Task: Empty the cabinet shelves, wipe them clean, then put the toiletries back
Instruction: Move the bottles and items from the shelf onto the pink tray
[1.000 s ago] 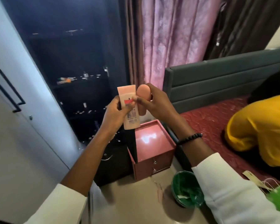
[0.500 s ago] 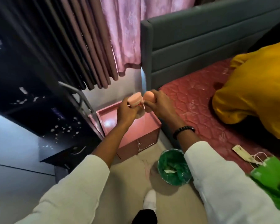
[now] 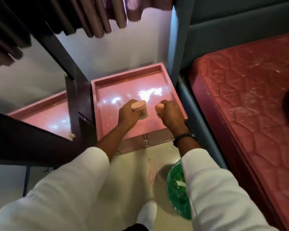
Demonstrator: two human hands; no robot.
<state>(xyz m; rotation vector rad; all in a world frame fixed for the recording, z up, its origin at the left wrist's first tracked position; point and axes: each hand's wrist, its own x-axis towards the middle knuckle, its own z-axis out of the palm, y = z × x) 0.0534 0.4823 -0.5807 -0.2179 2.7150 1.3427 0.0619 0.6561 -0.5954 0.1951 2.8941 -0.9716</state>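
My left hand (image 3: 128, 115) grips a pink tube (image 3: 140, 107) upright, its lower end down at the glossy top of the pink bedside stand (image 3: 117, 90). My right hand (image 3: 170, 114) grips a peach rounded bottle (image 3: 158, 108) just to the right, also low over the stand's top. Whether either item touches the surface is hidden by my fingers. The dark cabinet (image 3: 32, 139) stands at the left, its shelves out of view.
A green-lined waste bin (image 3: 177, 189) sits on the floor under my right forearm. A bed with a red mattress (image 3: 249, 105) fills the right side. Curtains (image 3: 73, 17) hang above the stand. My white-socked foot (image 3: 147, 214) is on the floor below.
Both hands have come down from chest height to the pink stand's top and moved apart, still holding the tube and the bottle. The view has tilted downward, away from the cabinet shelves.
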